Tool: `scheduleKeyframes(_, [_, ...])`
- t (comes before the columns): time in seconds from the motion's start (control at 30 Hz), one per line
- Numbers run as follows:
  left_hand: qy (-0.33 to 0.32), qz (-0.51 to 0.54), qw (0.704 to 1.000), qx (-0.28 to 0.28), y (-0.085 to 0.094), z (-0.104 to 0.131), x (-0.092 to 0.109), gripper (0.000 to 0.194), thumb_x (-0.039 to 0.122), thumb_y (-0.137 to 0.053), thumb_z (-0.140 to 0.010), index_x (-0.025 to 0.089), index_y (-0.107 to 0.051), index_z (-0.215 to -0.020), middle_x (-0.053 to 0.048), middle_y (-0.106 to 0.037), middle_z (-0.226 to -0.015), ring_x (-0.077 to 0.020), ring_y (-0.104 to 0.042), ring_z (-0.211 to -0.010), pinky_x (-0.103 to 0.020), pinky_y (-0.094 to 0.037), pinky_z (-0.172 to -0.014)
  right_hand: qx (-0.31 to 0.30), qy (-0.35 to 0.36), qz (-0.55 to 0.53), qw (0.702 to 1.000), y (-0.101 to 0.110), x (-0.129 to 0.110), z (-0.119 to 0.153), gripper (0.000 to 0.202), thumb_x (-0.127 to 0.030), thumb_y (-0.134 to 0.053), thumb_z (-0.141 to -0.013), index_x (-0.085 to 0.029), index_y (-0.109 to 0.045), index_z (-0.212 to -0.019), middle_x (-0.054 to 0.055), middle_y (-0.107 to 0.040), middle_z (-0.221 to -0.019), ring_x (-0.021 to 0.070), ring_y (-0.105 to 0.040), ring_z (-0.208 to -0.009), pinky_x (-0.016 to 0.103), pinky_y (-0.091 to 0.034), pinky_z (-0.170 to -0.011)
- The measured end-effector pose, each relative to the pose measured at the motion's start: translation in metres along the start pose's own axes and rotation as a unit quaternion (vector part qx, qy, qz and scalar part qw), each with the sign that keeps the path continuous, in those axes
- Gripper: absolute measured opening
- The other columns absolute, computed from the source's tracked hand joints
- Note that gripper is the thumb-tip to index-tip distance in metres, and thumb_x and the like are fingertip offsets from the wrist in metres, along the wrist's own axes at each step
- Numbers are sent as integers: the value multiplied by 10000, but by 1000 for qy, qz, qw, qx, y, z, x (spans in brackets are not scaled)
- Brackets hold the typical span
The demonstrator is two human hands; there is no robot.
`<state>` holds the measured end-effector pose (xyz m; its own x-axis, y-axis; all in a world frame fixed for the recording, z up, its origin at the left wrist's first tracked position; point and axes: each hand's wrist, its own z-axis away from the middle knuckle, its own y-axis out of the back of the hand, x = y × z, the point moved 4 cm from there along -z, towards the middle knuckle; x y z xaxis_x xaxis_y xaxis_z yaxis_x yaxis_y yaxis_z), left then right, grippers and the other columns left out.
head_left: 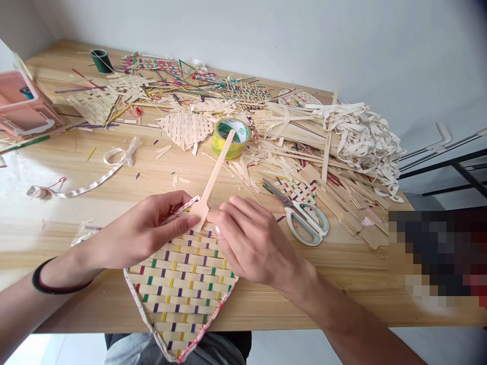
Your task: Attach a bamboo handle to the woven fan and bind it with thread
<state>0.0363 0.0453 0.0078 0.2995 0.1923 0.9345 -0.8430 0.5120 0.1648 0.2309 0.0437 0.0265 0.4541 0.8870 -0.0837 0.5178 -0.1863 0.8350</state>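
A diamond-shaped woven fan of pale strips with purple, yellow and green ones leans from the table edge toward my lap. White binding with red stitching runs along its lower edges. My left hand is closed at the top corner, its thumb pressing the broad end of a flat wooden handle onto the weave. The handle's narrow end points away from me. My right hand is closed at the fan's upper right edge, fingertips against the handle's base. Its palm side is hidden.
Scissors lie right of my hands. A tape roll sits just beyond the handle. Bundled strips, woven pieces and scraps cover the back and right. At left are a white ribbon, a pink box and green thread.
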Motion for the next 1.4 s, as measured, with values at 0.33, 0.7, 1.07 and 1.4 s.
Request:
scheduleKeyframes(0.33, [-5,-19,1000,16,-1,-2,-1,498,689,-676,-1014,198,-633,-944,-6,-600,-835,-176,-544,-733,-271,-446,-604,8,-21,5,1000,-1,-1,2,336,-5,-408,-1093,-144,-679,-952,33,-617,-759,199,-475,-728,358,-377,-666])
scheduleKeyframes(0.7, [1,-43,999,10,-5,-4,-1,482,678,-675,-1012,206,-623,-933,11,-550,-819,-172,-479,-733,-277,-405,-610,20,-41,56,997,4,-9,2,317,-15,-540,-1030,-178,-666,-790,2,-540,-640,198,-399,-634,381,-297,-610])
scheduleKeyframes(1.07, [-21,-58,998,1,-5,-3,-1,472,656,-639,-1046,194,-647,-952,-7,-600,-840,-172,-509,-737,-274,-438,-621,25,-37,48,998,3,-7,1,393,-182,-517,-1169,-170,-693,-817,4,-570,-647,201,-396,-649,387,-264,-635])
scheduleKeyframes(1.4, [-30,-54,998,-3,-6,-4,-6,455,643,-609,-1064,197,-672,-998,-30,-664,-899,-202,-591,-806,-295,-496,-681,26,-44,30,998,2,-7,-1,434,-196,-513,-1167,-173,-676,-766,7,-548,-622,194,-409,-620,377,-264,-635])
